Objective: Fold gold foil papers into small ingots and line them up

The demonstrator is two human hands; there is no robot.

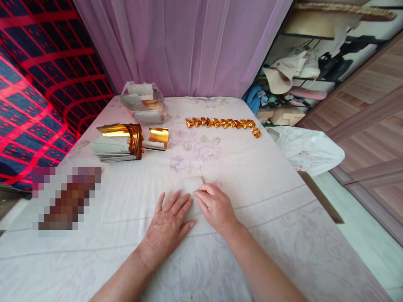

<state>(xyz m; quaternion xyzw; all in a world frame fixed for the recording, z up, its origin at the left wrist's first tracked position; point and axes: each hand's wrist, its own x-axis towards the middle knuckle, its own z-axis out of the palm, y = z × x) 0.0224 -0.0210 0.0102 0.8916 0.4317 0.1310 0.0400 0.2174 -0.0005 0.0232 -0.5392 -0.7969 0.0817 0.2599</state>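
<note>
A small pale sheet of paper (190,183) lies on the tablecloth in front of me. My left hand (170,218) rests flat beside it, fingers spread, the fingertips at the sheet's near left edge. With fingers pinched together, my right hand (217,205) grips the sheet's right edge. Part of the paper is hidden under the hands. Farther off, a row of folded gold foil pieces (220,123) runs across the right side. A fanned stack of gold-faced, white-backed sheets (116,144) lies to the left, with a few curled gold sheets (158,136) against it.
A clear plastic bag (145,102) of more sheets sits at the table's far left. A blurred-out patch (69,201) covers something on the left. The floral tablecloth (132,197) reaches a purple curtain (189,46). On the right are a shelf with hats (280,73) and a white plastic bag (311,147).
</note>
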